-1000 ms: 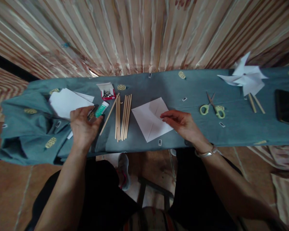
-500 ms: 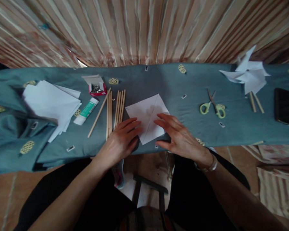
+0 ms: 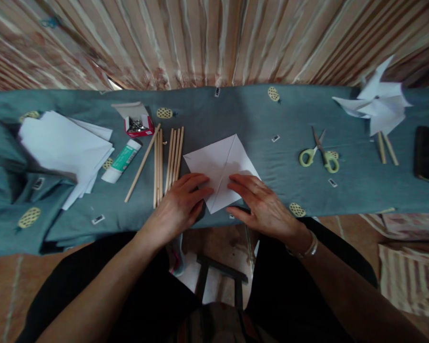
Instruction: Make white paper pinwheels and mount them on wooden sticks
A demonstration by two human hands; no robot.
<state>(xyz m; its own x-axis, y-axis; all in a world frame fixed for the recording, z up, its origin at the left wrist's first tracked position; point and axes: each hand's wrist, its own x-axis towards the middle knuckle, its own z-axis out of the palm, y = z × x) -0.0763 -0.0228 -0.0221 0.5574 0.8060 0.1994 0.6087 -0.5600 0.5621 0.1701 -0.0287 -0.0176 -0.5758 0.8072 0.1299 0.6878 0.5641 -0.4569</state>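
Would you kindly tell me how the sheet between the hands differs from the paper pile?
The sheet has a long crease; none shows clearly on the pile. The sheet looks single; the pile has overlapping pieces. The left hand and right hand are at the sheet, not the pile. Both are white.

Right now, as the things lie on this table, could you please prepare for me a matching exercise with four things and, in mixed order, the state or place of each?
Things:
1. Scissors
2. Glue stick
3. Red box
4. Creased square paper

States or places:
A. Partly covered by the left hand and the right hand
B. Lid up, small metal pieces inside
C. Between the paper stack and the wooden sticks
D. Spread in a cross shape, with light green handles

Pairs: 1-D, 2-C, 3-B, 4-A
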